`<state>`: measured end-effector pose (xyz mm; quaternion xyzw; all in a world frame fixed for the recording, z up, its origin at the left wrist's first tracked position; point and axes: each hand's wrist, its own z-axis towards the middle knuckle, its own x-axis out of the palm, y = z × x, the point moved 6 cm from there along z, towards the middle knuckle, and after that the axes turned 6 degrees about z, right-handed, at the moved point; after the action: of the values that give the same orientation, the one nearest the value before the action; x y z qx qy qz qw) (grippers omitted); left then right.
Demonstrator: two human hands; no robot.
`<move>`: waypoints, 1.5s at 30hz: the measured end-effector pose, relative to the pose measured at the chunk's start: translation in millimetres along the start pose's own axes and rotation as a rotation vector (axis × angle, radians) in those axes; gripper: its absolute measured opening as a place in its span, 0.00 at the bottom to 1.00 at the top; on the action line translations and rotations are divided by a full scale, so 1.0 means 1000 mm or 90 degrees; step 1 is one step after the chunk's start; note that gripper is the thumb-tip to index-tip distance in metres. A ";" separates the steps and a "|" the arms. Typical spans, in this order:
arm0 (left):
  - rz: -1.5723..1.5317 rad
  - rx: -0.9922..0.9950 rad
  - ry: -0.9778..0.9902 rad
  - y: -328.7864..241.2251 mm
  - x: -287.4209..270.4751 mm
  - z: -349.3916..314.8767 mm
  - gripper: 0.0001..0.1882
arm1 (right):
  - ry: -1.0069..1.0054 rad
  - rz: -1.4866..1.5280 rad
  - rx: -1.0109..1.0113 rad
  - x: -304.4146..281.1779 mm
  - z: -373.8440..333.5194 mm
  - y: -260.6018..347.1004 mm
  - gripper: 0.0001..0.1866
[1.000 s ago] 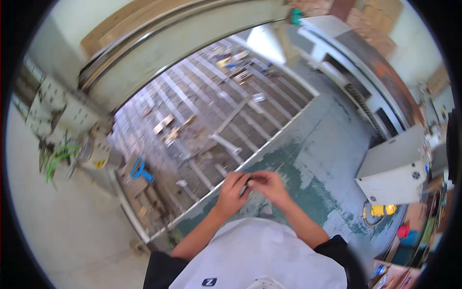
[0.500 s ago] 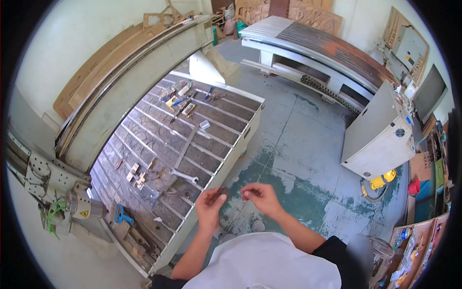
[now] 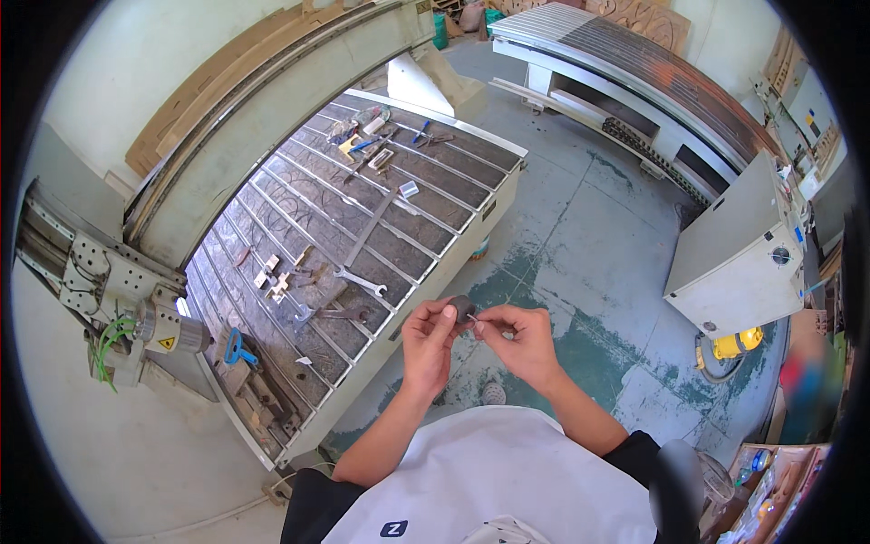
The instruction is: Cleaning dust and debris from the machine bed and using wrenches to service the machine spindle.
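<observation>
In front of my chest, my left hand [image 3: 428,344] pinches a small dark round piece [image 3: 463,309] between thumb and fingers. Close on its right, my right hand [image 3: 527,343] is closed on a thin, light-coloured pin-like piece [image 3: 473,318], held against or very near the round piece. Whether the two touch, I cannot tell. Both hands are over the floor, just off the right edge of a slotted machine bed [image 3: 435,238]. An open-ended spanner [image 3: 362,281] lies on that bed, left of my left hand.
Small wooden blocks [image 3: 272,275], a blue-handled tool [image 3: 238,348] and several hand tools lie on the bed. A long gantry beam [image 3: 290,118] spans it, with a spindle [image 3: 181,332] at left. A grey cabinet [image 3: 729,249] and yellow vacuum [image 3: 739,343] stand right.
My hands, apart before, have come together, the right bringing the thin piece to the left's round piece. Both have risen in the picture, and the view has shifted.
</observation>
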<state>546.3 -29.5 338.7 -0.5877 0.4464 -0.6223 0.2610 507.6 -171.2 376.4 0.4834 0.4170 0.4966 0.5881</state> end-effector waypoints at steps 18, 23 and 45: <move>0.266 0.186 -0.065 -0.019 -0.005 -0.021 0.13 | -0.025 -0.023 0.002 0.015 0.001 0.005 0.12; 0.338 0.263 -0.185 -0.038 -0.044 -0.033 0.12 | 0.062 0.009 -0.004 0.062 0.015 0.003 0.13; 0.564 0.148 -0.775 -0.159 -0.524 -0.076 0.12 | 0.490 -0.046 -0.085 0.616 0.060 -0.173 0.11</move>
<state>595.7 508.3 221.3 -0.5616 0.3496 -0.0684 0.7468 695.2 420.8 210.7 0.2074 0.5906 0.6465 0.4361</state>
